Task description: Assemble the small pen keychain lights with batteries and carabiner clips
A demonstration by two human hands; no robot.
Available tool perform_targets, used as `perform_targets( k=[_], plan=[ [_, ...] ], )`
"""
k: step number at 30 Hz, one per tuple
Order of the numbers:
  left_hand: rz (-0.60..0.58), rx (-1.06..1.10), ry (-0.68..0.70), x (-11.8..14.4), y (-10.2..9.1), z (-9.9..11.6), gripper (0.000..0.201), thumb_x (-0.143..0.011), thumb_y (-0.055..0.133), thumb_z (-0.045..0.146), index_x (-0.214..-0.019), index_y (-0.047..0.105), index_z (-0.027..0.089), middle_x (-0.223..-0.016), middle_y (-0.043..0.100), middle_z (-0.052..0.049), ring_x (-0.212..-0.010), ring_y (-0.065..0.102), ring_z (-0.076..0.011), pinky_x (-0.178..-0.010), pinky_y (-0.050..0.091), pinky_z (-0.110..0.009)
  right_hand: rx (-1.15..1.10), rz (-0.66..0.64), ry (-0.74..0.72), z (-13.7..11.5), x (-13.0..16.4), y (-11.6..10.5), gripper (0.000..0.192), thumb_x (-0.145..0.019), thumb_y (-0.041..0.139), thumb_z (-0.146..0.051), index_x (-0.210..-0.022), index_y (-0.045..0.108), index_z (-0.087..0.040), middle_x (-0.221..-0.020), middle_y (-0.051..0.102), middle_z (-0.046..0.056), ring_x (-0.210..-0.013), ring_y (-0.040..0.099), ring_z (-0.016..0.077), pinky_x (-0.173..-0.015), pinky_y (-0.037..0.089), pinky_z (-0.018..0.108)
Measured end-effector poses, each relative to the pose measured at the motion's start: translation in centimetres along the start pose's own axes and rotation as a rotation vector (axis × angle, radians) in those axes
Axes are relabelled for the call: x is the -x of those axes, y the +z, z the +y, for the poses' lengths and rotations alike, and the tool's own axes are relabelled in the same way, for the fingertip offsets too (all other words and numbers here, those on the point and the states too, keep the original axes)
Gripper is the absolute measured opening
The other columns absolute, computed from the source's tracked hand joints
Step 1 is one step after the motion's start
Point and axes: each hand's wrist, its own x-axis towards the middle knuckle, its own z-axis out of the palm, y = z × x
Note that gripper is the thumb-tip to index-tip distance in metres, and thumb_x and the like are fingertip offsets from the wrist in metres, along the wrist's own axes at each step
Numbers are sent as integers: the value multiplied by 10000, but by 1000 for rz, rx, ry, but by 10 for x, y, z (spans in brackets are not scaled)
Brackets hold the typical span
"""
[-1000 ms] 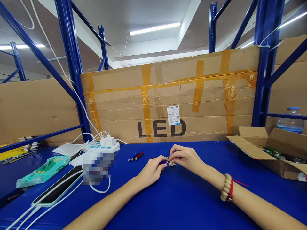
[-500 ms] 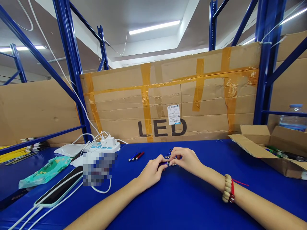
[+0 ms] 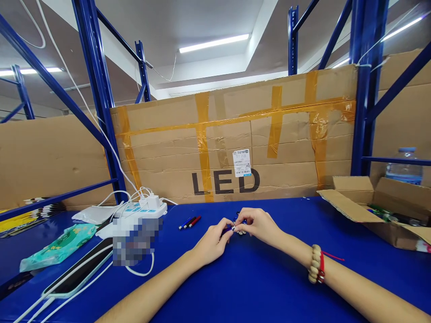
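My left hand and my right hand meet over the blue table, close to its middle. Between the fingertips of both hands is a small dark blue pen-like thing with a silver end; the left pinches its body, the right its tip. Behind my fingers lies a small heap of similar little parts, mostly hidden. Three pens, blue, black and red, lie side by side to the left of my hands. A bead bracelet with a red cord is on my right wrist.
A taped cardboard sheet marked LED stands along the back. An open cardboard box with pens sits right, a water bottle behind it. Left: a power strip with chargers, a phone on a cable, a green wipes pack.
The hands stay together on the small blue thing, with only slight finger shifts. The view has drifted a little to the right and up.
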Motion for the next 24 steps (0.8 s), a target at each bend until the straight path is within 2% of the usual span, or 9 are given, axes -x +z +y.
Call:
perform_targets(
  k=[4,8,13,16,20,24],
  plan=[
    [-17,-14,22,0,-1,1,176,-918,367,250,-1013,504,191,-775,603,-3,-676,557,-139,-620,406,-224,122,-11,-28,1,0,-3,130,-709,691,-358,-654,675,-242,-696,634,-36,-582,523,101,-509,293,209],
    [-25,-36,68,0,-1,2,192,-918,384,238,-1019,542,197,-904,630,-22,-779,583,-149,-708,427,-228,230,-56,-131,4,0,-7,187,-767,643,-387,-661,674,-236,-709,642,-23,-587,546,107,-510,289,215],
    [-29,-96,74,-1,-2,2,209,-924,366,211,-1020,550,196,-915,647,-30,-810,601,-158,-767,449,-247,348,-151,-315,2,3,-7,219,-875,517,-327,-767,679,-224,-769,649,22,-662,591,141,-537,322,230],
    [-33,-199,86,1,-2,2,195,-912,371,181,-983,552,189,-935,648,-44,-849,602,-173,-791,459,-270,395,-197,-333,-2,5,-5,259,-906,456,-277,-765,661,-204,-787,646,36,-678,598,152,-555,344,234],
    [-21,-287,107,3,1,0,185,-894,378,154,-964,548,180,-958,647,-56,-888,600,-183,-807,471,-284,300,-220,-298,-4,8,2,278,-913,422,-244,-772,654,-182,-807,667,44,-749,603,166,-638,388,239],
    [-5,-316,156,5,2,-3,197,-880,377,123,-935,561,167,-942,651,-62,-890,595,-189,-812,473,-290,130,-207,-231,-2,8,9,340,-908,413,-266,-683,649,-172,-719,671,31,-690,587,148,-656,397,232]
  ],
)
